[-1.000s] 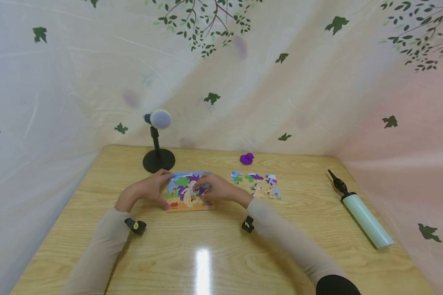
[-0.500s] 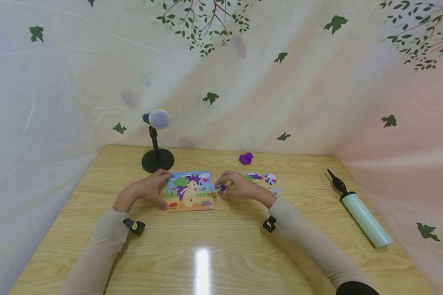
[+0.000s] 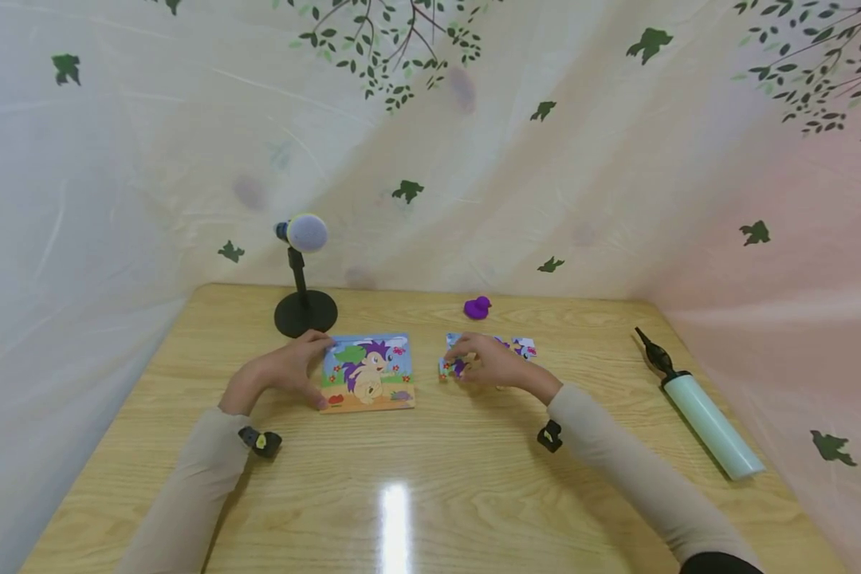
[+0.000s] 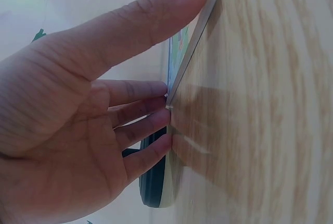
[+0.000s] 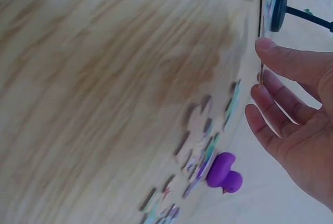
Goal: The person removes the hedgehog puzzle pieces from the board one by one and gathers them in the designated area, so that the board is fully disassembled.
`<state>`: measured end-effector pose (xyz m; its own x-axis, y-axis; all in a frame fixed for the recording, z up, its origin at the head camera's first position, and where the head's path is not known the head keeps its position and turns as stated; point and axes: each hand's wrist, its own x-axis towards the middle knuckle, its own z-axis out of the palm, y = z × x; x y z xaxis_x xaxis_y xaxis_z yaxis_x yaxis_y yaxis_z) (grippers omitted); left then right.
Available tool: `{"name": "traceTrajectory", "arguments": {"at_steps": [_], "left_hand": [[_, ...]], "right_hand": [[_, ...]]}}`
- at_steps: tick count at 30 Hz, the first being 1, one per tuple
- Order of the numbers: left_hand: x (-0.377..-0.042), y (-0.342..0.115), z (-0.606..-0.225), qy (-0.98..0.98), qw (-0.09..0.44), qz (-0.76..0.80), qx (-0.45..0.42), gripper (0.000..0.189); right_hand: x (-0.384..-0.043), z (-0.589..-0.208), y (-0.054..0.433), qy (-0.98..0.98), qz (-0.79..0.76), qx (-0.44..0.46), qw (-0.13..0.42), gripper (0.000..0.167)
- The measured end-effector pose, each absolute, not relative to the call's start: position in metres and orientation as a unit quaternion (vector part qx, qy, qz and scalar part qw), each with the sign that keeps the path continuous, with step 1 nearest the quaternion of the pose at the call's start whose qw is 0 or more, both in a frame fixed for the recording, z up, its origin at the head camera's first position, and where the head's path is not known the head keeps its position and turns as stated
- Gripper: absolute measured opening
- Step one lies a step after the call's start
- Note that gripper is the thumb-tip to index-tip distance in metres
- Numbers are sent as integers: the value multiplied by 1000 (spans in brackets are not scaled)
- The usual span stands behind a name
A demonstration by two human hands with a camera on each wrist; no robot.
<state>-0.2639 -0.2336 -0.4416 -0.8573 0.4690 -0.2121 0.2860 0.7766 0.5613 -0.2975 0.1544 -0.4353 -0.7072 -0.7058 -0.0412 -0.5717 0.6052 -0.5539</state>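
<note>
Puzzle board (image 3: 367,373), printed with a purple-spined hedgehog against blue sky, green and orange ground, lying on the wooden counter (image 3: 316,502) in front of the person, left of centre in the head view. The left hand (image 3: 287,371) spans its left side: the thumb rests at the near corner and the fingertips touch the far one, so that this grip holds the board between them. The right hand (image 3: 498,363), well to the right of the board, pinches a small puzzle piece (image 3: 456,368), partly green and purple, between thumb and fingertips; the right wrist view shows the piece edge-on in this grip. Whether the piece touches the counter cannot be told. Loose pieces (image 3: 524,347) lie about the right hand, which partly hides them in the head view. A purple toy duck (image 3: 477,308) sits just beyond these pieces. Behind the left hand, a round-headed device (image 3: 306,233) stands upright on a black disc base. Far right, a pale green hand pump (image 3: 713,426) with a black nozzle lies aslant. A pale backdrop (image 3: 473,183) with leaf and bird motifs rises behind the counter.
</note>
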Motion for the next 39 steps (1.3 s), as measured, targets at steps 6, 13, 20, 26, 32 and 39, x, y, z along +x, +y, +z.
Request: {"name": "traceTrajectory", "arguments": {"at_steps": [6,13,20,26,32,39], "left_hand": [[-265,-235,-445,926,178,267,198,110],[-265,-235,-447,926,176,268,199,110],[-265,-235,-448,926,178,270,197,110],[-264,-236,-448,926,178,272,194,110],[-264,-235,-447,925,174,272,198,110],[-265,-235,-447,927,172,267,202,110]], "right_hand": [[-299,-443,162,888,-270,-350,124,33],[-300,-447,168,888,-268,-354,118,33],[-299,-445,171,888,-276,-341,137,31],[-298,-444,172,888,-283,-330,151,32],[-300,-446,171,892,-271,-334,140,32],[-301,-447,171,892,-270,-338,133,32]]}}
